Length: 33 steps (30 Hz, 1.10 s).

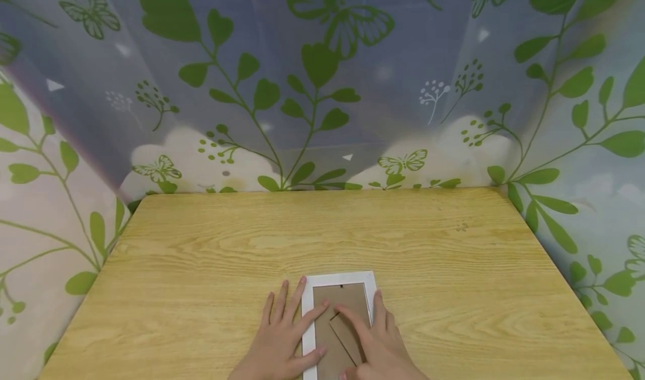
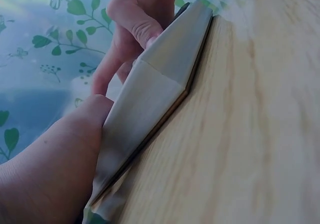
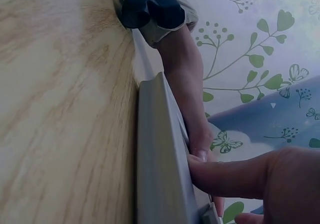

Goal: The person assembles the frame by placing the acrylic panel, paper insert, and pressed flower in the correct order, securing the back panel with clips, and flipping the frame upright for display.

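A white picture frame (image 1: 342,279) lies back side up on the table, its brown backing board (image 1: 353,296) showing. Thin dark slits mark the board's middle, and a small dark tab (image 1: 341,286) sits near its top edge. My left hand (image 1: 282,338) spreads its straight fingers along the frame's left side, its thumb and index finger reaching onto the board. On the right, my right hand (image 1: 383,346) touches the board with an extended index finger, while other fingers lie along the right rim. The right wrist view shows the frame's side wall (image 3: 160,149) close up.
The wood-grain table (image 1: 201,245) extends beyond and to both sides of the frame. A curtain (image 1: 322,89) printed with green leaves and butterflies hangs behind it and at both sides. A dark device (image 3: 152,10) is strapped at the left wrist.
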Each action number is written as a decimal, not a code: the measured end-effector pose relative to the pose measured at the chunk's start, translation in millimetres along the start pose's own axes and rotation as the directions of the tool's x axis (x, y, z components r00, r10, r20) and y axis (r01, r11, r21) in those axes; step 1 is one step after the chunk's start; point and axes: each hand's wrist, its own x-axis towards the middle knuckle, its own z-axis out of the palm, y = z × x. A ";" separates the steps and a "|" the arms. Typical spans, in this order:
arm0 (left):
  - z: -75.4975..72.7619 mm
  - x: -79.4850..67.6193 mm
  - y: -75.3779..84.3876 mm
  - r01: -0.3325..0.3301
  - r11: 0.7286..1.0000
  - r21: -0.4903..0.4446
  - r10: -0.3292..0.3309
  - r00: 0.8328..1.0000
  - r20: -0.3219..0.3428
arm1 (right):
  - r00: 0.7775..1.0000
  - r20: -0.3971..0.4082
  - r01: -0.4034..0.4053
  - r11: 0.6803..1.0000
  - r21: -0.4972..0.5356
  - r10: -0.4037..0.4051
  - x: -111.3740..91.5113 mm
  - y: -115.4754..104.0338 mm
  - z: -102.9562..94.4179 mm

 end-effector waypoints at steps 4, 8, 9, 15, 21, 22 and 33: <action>-1.1 0.6 0.7 -0.007 1.000 0.009 0.007 1.000 0.003 | 1.000 -0.001 0.000 1.000 -0.017 0.000 1.2 -0.5 -1.1; -1.8 0.1 1.8 -0.003 1.000 -0.004 0.003 1.000 0.003 | 1.000 -0.006 0.009 0.999 -0.031 -0.009 0.3 -0.6 -0.9; -1.9 -0.2 2.0 -0.001 1.000 -0.006 0.001 1.000 0.007 | 1.000 -0.007 0.014 0.999 -0.035 -0.014 -0.2 -0.2 -0.7; -1.9 -1.3 1.0 0.007 1.000 -0.005 -0.007 1.000 0.000 | 0.999 0.009 0.053 0.998 -0.028 -0.053 -3.0 3.9 -4.5; -0.5 -0.9 -1.5 -0.003 1.000 0.031 0.004 0.999 -0.039 | 0.996 0.056 0.064 0.998 0.023 -0.065 -6.4 7.1 -14.6; -0.2 -0.8 -1.6 -0.003 0.999 0.038 0.005 0.999 -0.046 | 0.996 0.069 0.057 0.997 0.045 -0.060 -6.9 7.1 -16.3; -0.7 1.7 -2.7 0.019 0.993 0.113 -0.010 0.997 -0.083 | 0.996 0.067 0.048 0.982 0.184 -0.061 0.1 15.9 -35.2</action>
